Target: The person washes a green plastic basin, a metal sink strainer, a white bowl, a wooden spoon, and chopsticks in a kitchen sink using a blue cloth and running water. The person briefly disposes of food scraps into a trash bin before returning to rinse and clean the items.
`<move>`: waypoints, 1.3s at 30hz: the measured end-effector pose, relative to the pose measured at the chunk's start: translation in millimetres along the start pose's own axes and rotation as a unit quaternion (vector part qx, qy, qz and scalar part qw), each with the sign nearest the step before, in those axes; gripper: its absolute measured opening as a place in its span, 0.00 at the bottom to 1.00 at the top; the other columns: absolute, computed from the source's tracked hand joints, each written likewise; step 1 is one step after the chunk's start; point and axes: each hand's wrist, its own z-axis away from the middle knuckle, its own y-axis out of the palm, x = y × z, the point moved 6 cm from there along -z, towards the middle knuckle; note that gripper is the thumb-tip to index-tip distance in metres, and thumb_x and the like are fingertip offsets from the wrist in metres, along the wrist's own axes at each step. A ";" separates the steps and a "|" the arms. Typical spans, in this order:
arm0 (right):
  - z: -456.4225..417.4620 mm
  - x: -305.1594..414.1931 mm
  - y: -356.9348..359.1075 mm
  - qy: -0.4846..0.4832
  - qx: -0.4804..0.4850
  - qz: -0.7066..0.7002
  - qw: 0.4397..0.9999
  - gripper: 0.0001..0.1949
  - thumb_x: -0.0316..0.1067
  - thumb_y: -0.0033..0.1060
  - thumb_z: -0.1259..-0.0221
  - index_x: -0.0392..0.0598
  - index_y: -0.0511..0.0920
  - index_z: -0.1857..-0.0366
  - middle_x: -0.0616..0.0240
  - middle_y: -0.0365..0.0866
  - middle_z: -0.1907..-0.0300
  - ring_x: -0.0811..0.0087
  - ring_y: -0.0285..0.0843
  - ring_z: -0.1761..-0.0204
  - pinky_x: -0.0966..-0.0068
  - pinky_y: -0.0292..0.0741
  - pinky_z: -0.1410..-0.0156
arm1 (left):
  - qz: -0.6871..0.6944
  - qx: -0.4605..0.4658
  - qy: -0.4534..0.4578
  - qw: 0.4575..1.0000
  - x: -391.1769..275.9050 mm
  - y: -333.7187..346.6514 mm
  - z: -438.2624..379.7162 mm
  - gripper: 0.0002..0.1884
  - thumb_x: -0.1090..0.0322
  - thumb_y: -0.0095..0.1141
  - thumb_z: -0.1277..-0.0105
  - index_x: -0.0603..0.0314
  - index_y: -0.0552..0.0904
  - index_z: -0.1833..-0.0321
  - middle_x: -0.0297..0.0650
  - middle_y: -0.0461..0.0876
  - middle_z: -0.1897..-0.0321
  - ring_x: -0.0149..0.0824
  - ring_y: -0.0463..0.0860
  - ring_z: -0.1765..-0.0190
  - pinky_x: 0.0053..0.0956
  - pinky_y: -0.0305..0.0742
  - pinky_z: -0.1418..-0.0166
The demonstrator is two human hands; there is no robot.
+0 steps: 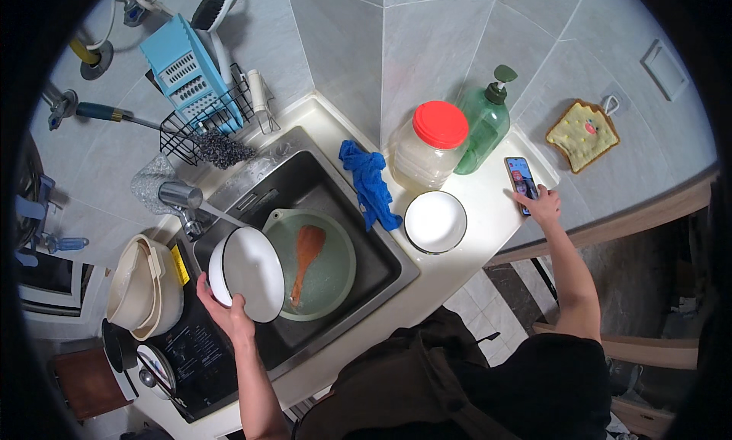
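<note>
Tilted over the sink's left side, a white bowl (251,274) is held by its rim in my left hand (229,314). Water runs from the faucet (182,194) beside it. Below, a pale green basin (343,268) of water stands in the sink (377,257) with a wooden spatula (309,251) in it. My right hand (538,204) touches a smartphone (519,177) lying on the counter at right; whether its fingers grip the phone's edges, I cannot tell. Another white bowl (436,221) rests on the counter between sink and phone.
A blue cloth (372,182) lies along the sink's right edge. Behind the second bowl stand a red-lidded jar (429,148) and a green pump bottle (486,125). Beige containers (148,291) sit left of the sink, by a black cooktop (197,354). A wire rack (177,137) holds a blue grater (191,77).
</note>
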 end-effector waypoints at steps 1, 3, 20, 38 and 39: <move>-3.7 3.5 0.9 0.013 0.003 0.008 1.000 0.52 0.73 0.59 0.77 0.45 0.63 0.44 0.53 0.55 0.42 0.57 0.48 0.38 0.59 0.50 0.38 | -0.003 -0.002 0.000 1.000 -0.3 -0.9 -0.3 0.37 0.73 0.46 0.63 0.61 0.56 0.41 0.47 0.67 0.57 0.40 0.71 0.53 0.30 0.64 0.46; -10.0 7.7 3.9 0.038 0.008 0.024 0.999 0.54 0.75 0.58 0.80 0.46 0.60 0.42 0.54 0.54 0.41 0.58 0.46 0.37 0.57 0.46 0.37 | -0.002 -0.004 0.003 1.000 -1.1 -1.2 0.4 0.37 0.73 0.46 0.63 0.61 0.57 0.41 0.47 0.67 0.58 0.40 0.71 0.54 0.30 0.64 0.46; -32.8 6.1 13.2 0.067 0.008 0.014 0.998 0.49 0.67 0.64 0.77 0.53 0.60 0.41 0.54 0.51 0.40 0.56 0.45 0.37 0.55 0.50 0.38 | 0.001 -0.006 -0.005 1.000 5.8 -3.5 1.7 0.37 0.74 0.45 0.62 0.60 0.56 0.41 0.46 0.66 0.58 0.39 0.71 0.54 0.30 0.65 0.47; -19.7 3.2 8.7 0.085 -0.029 0.026 0.996 0.50 0.72 0.60 0.77 0.50 0.63 0.44 0.53 0.56 0.43 0.56 0.49 0.39 0.58 0.52 0.39 | -0.006 -0.003 -0.002 1.000 4.0 0.4 4.0 0.37 0.74 0.45 0.63 0.61 0.57 0.41 0.46 0.66 0.57 0.39 0.70 0.53 0.29 0.64 0.47; -19.3 7.3 10.2 0.083 -0.036 0.029 0.996 0.50 0.72 0.60 0.77 0.50 0.64 0.44 0.53 0.56 0.44 0.56 0.50 0.39 0.58 0.52 0.40 | -0.006 -0.006 -0.005 1.000 3.7 -2.6 3.5 0.37 0.73 0.46 0.63 0.61 0.57 0.41 0.46 0.66 0.57 0.39 0.70 0.53 0.29 0.64 0.47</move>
